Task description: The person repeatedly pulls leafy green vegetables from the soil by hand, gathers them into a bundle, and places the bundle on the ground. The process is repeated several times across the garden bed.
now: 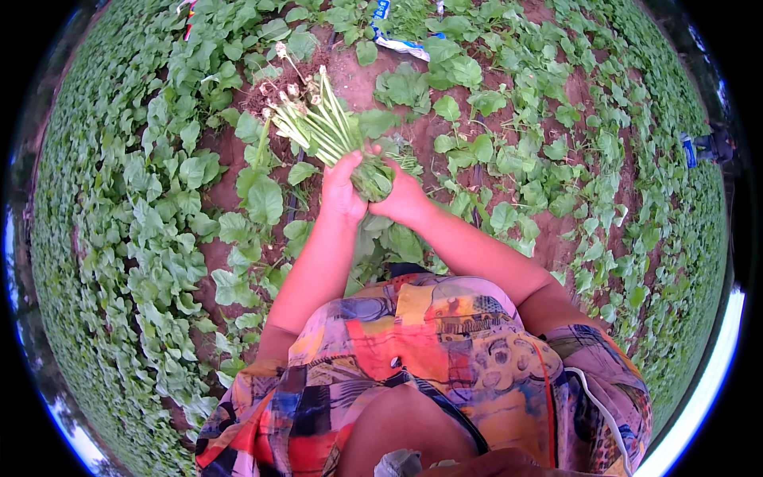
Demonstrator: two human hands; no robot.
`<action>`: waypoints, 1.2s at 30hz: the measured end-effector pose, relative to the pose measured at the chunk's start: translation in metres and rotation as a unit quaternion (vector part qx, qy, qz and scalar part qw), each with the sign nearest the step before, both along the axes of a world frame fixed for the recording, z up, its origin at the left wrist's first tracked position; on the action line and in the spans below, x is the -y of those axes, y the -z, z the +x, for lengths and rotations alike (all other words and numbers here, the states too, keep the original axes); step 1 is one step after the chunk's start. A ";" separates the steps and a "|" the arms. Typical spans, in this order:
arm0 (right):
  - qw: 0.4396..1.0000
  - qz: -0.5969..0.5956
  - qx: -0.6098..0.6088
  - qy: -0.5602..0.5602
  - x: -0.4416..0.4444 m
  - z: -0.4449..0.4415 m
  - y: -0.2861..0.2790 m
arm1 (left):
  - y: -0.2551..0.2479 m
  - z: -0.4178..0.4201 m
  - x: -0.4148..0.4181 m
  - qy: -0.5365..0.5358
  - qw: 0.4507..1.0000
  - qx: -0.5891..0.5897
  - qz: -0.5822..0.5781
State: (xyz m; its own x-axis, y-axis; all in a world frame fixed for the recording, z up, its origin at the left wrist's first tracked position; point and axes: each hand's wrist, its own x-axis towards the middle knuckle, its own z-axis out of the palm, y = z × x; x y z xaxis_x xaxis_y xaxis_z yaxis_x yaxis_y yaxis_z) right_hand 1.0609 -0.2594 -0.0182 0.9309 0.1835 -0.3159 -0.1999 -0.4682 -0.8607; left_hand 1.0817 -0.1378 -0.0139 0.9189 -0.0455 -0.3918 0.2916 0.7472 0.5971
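Observation:
A bunch of leafy green plants [325, 128] with pale stems and soil-covered roots is held out before me, its roots pointing to the upper left. My left hand [344, 189] and my right hand [404, 194] close around the bunch from its two sides, where the stems meet the leaves. The heels of both hands nearly touch below it. Leaves hang down beneath my hands, over the front of my patterned shirt. Dark soil and fine roots cling at the far end of the bunch.
Rows of broad-leaved green plants [262, 200] grow on both sides, with reddish soil [346, 71] between them. Thin dark drip lines [292, 206] run along the rows. A blue and white plastic bag [402, 46] lies ahead. Another person [720, 145] is at the far right edge.

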 end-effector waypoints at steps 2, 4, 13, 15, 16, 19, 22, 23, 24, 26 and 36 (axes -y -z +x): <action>0.997 0.057 -0.042 -0.041 -0.003 0.003 0.005 | -0.005 -0.005 -0.008 0.019 1.000 -0.006 -0.013; 0.984 0.082 -0.108 -0.114 -0.002 -0.001 0.001 | -0.002 -0.017 -0.019 0.057 0.998 0.005 -0.032; 0.968 -0.157 -0.042 -0.191 -0.027 -0.043 -0.003 | 0.005 -0.047 -0.041 0.086 0.991 -0.097 0.034; 0.958 -0.196 0.013 -0.208 -0.028 -0.052 -0.005 | 0.009 -0.054 -0.045 0.112 0.979 -0.170 0.026; 0.924 -0.243 0.105 -0.276 -0.027 -0.056 0.006 | 0.015 -0.058 -0.048 0.133 0.972 -0.191 0.029; 0.779 -0.324 0.277 -0.460 0.004 -0.067 0.039 | 0.004 -0.067 -0.055 0.188 0.950 -0.246 0.046; 0.793 -0.355 0.188 -0.459 0.033 -0.055 0.065 | -0.001 -0.068 -0.052 0.188 0.951 -0.226 0.096; 0.813 -0.364 0.176 -0.419 0.039 -0.051 0.072 | 0.000 -0.070 -0.053 0.189 0.950 -0.233 0.088; 0.831 -0.373 0.163 -0.379 0.044 -0.049 0.078 | 0.003 -0.068 -0.057 0.190 0.949 -0.239 0.080; 0.818 -0.432 0.122 -0.360 0.054 -0.053 0.093 | 0.010 -0.063 -0.067 0.195 0.945 -0.253 0.066; 0.943 0.190 -0.265 -0.064 0.029 -0.066 0.086 | 0.027 -0.068 -0.077 0.295 0.884 -0.145 0.332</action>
State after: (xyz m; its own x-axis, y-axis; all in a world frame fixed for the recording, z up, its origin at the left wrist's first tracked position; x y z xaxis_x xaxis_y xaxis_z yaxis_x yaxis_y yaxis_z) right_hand 0.9954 -0.2882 -0.1047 0.6232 0.4766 -0.6201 -0.6123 -0.1960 -0.7660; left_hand 1.0141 -0.0604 -0.0413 0.6680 -0.1548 -0.7279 0.7269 -0.0736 0.6827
